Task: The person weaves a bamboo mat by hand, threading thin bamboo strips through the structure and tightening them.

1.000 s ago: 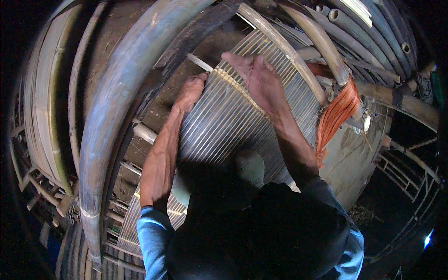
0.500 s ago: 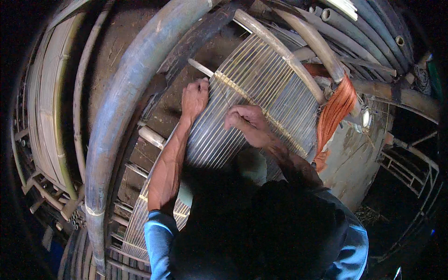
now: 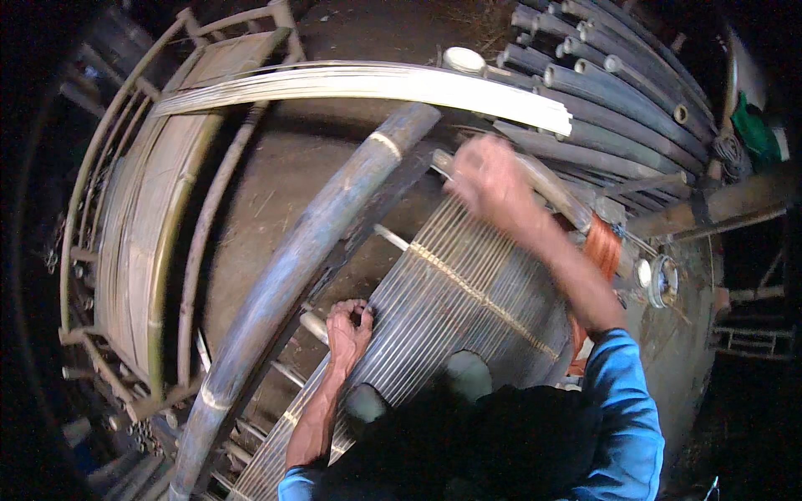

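Slatted panel [image 3: 418, 313]: fine parallel stripes, pale tan alternating with dark grey; woven band [image 3: 483, 299] across it, straw-yellow. Thick pole [image 3: 294, 267]: mottled blue-grey and brown, ringed in cream. Strip bundle [image 3: 376, 82]: creamy white. Fibre hank [image 3: 601, 249]: orange, finely streaked. Bench [image 3: 134, 275]: tan, edged olive-green. Stacked poles [image 3: 593, 90]: grey. Sleeve [image 3: 626, 417]: bright blue.

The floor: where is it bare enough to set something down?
Bare floor shows between the thin pole beside the bench and the thick bamboo. Crowded: upper right, with stacked poles; the edge of the slatted panel, by the left hand.
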Motion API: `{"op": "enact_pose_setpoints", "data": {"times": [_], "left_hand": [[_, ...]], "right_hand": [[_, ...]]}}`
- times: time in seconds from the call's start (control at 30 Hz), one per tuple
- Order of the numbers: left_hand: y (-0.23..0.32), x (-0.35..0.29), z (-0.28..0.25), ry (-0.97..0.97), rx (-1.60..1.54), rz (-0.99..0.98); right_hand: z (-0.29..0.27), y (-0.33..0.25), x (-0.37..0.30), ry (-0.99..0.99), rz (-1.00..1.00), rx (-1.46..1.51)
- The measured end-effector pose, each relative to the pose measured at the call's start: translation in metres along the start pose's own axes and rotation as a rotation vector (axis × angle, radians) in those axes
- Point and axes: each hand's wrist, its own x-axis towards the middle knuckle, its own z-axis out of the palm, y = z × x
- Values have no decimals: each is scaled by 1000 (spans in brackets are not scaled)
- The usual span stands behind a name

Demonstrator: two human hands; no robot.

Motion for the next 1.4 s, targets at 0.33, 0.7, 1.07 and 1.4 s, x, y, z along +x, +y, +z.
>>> {"op": "enact_pose_setpoints", "data": {"times": [0.33,0.7,1.07,1.4], "left_hand": [[-1,-76,-59,12,-98,-251],[36,-84,-81,-6,-137,-221],[58,-61,-125,105,-205,-109],[60,-29,-215,265,-869,52]], "right_hand": [[-22,47,49,-11,20,-316],[-52,13,41,25,159,-149],[-57,-53,-54,-63,722,449],[-40,-95,-103,-199,719,630]]}}
